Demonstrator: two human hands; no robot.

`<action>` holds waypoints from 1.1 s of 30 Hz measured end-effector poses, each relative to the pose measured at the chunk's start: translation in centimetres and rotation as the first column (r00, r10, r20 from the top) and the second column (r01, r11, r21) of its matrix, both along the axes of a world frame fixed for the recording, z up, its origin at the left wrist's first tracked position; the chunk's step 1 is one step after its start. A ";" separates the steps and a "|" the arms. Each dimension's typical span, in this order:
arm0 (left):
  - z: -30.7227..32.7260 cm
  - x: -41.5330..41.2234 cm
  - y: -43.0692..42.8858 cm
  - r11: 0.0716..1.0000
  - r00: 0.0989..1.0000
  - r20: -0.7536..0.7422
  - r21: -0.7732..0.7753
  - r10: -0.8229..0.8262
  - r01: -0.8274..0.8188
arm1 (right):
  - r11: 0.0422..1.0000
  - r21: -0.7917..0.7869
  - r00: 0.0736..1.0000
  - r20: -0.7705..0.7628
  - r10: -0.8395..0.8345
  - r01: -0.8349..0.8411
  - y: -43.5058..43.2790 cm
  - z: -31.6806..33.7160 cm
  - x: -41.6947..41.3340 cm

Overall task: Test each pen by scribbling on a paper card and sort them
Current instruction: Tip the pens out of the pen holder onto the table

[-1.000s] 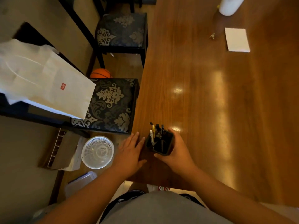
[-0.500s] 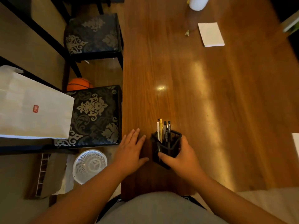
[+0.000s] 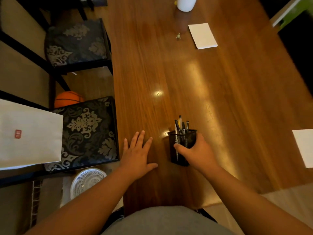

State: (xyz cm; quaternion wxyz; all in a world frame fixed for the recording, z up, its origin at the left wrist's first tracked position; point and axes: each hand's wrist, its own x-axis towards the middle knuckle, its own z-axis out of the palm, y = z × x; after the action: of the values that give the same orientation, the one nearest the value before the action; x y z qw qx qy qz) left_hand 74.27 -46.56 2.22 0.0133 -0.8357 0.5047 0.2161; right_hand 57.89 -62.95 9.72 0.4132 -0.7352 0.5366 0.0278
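A black mesh pen holder (image 3: 181,141) stands on the wooden table (image 3: 211,99) near its front edge, with several pens (image 3: 180,124) sticking up out of it. My right hand (image 3: 198,153) grips the holder from the right, thumb across its front. My left hand (image 3: 137,155) rests flat on the table to the left of the holder, fingers spread, apart from it. A white paper card (image 3: 202,35) lies far back on the table. Another white card (image 3: 304,146) shows at the right edge.
A white cylinder (image 3: 185,3) stands at the far end, with a small clip (image 3: 178,36) near the far card. Two patterned chairs (image 3: 88,129) stand left of the table, one bearing a white paper bag (image 3: 28,134). An orange ball (image 3: 68,98) and a white basket (image 3: 87,181) lie on the floor.
The view has swung to the right, bringing the card at the right edge into sight. My right hand has slid the pen holder slightly right and stood it more upright. The left hand stays flat.
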 end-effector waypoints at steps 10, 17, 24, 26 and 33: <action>0.1 -0.2 0.5 1.000 1.000 0.009 -0.027 -0.011 0.011 | 0.991 -0.043 0.950 -0.292 0.112 -0.130 -3.5 0.6 2.8; -0.2 -0.2 0.7 0.999 1.000 0.015 -0.039 -0.008 0.008 | 0.987 0.007 0.914 -0.375 0.151 -0.160 -4.6 1.1 3.5; -0.4 -0.1 0.7 0.999 1.000 0.017 -0.038 -0.013 0.013 | 0.974 0.005 0.860 -0.469 0.202 -0.226 -5.5 2.0 4.1; -0.3 -0.1 0.7 0.999 1.000 0.013 -0.040 -0.009 0.009 | 0.966 0.017 0.833 -0.503 0.229 -0.256 -5.6 2.2 4.2; -0.4 -0.1 0.7 0.999 1.000 0.003 -0.044 -0.002 0.002 | 0.951 0.073 0.781 -0.553 0.290 -0.302 -5.8 2.5 3.8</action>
State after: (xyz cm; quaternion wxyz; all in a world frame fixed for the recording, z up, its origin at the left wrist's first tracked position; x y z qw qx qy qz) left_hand 74.17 -45.89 1.77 -0.0042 -0.8356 0.5102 0.2036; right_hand 61.66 -68.77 12.27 0.2220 -0.7739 0.5117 0.2999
